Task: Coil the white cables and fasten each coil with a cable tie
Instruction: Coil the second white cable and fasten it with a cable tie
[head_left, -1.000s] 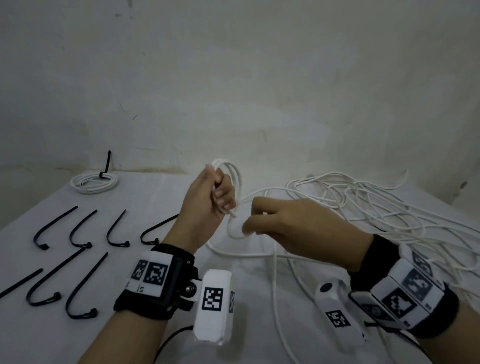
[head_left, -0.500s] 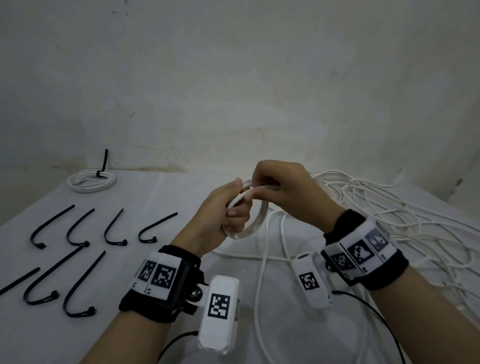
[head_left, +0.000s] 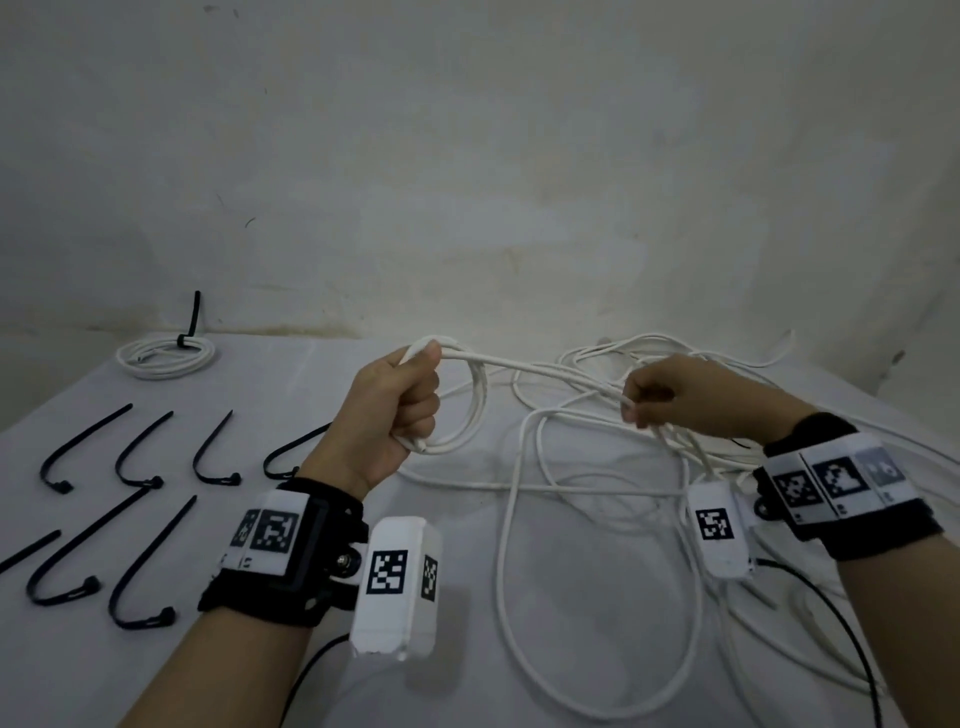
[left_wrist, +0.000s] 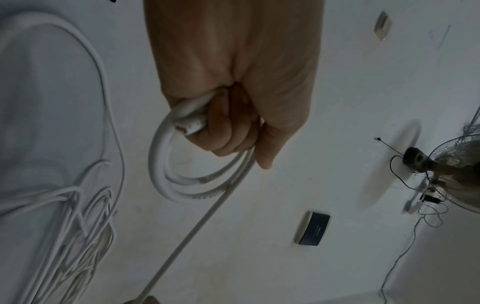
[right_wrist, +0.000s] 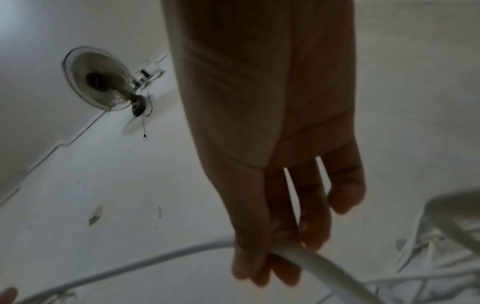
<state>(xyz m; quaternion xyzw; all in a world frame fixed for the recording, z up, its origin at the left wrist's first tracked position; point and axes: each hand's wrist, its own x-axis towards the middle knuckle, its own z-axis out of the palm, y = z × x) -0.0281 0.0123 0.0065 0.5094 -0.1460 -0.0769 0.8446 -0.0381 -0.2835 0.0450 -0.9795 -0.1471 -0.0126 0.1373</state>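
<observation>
Head view is showing the left hand (head_left: 387, 415) gripping a small white coil (head_left: 462, 410) while the right hand (head_left: 680, 397) is pinching the cable's free run (head_left: 540, 371) stretched between them, which should stay taut while each new loop is matching the held ones.

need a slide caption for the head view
Left hand grips a small cable coil while right hand pinches the trailing cable; loose black ties wait nearby.
</observation>
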